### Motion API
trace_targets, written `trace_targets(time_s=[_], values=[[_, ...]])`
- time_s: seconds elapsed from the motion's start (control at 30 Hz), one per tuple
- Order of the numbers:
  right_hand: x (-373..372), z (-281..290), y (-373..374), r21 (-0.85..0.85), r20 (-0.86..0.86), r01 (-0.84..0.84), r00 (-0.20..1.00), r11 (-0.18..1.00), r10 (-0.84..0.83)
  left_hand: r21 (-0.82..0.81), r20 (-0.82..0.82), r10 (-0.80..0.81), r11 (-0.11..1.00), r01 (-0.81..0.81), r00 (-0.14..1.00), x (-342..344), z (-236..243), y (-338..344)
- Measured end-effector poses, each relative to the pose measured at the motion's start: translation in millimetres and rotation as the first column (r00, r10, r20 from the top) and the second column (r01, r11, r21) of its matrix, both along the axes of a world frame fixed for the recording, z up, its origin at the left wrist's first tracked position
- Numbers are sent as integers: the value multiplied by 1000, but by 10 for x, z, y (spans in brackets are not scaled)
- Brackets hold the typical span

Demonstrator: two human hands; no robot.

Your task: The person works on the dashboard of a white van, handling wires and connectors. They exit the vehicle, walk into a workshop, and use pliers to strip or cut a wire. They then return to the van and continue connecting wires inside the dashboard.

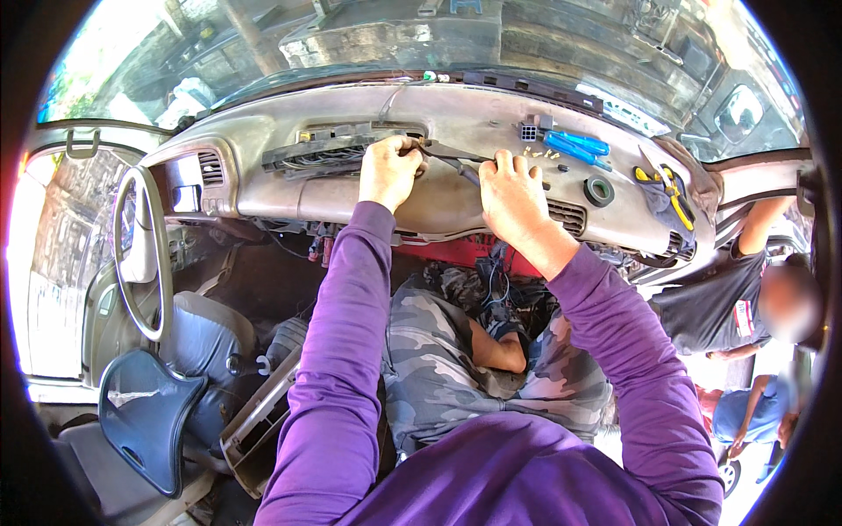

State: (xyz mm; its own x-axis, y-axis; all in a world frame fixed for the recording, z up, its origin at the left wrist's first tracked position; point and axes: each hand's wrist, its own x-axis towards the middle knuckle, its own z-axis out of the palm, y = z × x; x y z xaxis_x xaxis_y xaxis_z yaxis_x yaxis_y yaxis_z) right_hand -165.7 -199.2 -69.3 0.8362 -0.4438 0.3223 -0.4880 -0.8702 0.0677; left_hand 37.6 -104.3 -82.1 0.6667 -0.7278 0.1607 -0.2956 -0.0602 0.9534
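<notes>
Grey, dusty plastic forms the dashboard (438, 197) that spans the cabin, with the steering wheel (140, 254) at its left end and the windscreen close behind its far edge. A recess in the dashboard top holds a black wiring harness (320, 153), its bundled wires lying inside the opening. Just right of that recess the left hand (388, 171) is curled shut around one end of a thin black cable (447, 160). The cable runs across the dashboard top to the right hand (511, 195), which rests knuckles-up over it; its fingers seem closed on the cable, though their tips are hidden. Bare dashboard lies between the two hands. Further right sit a small black connector block (528, 131), blue-handled pliers (574, 145), a black ring (599, 190) and yellow-handled tools (671, 188), crowding that end. Below the dashboard edge, a person in camouflage clothing (456, 351) fills the footwell, leaving little room there.
</notes>
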Motion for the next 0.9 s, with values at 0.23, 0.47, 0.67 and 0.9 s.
trace_targets(time_s=[0.23,0.47,0.67,0.9], values=[[-1,32,56,-33,-21,27,999,999,-28,8,41,8,1000,-8,999,-18,-18,1],[-16,36,46,-42,-7,29,1000,999,-29,38,88,21,999,-25,996,-21,-6,0],[-25,5,12,-49,15,4,1000,999,-3,51,139,19,998,-26,990,5,-42,-5],[-31,42,-36,-17,10,-17,1000,1000,17,57,160,22,998,-32,987,-2,-44,10]])
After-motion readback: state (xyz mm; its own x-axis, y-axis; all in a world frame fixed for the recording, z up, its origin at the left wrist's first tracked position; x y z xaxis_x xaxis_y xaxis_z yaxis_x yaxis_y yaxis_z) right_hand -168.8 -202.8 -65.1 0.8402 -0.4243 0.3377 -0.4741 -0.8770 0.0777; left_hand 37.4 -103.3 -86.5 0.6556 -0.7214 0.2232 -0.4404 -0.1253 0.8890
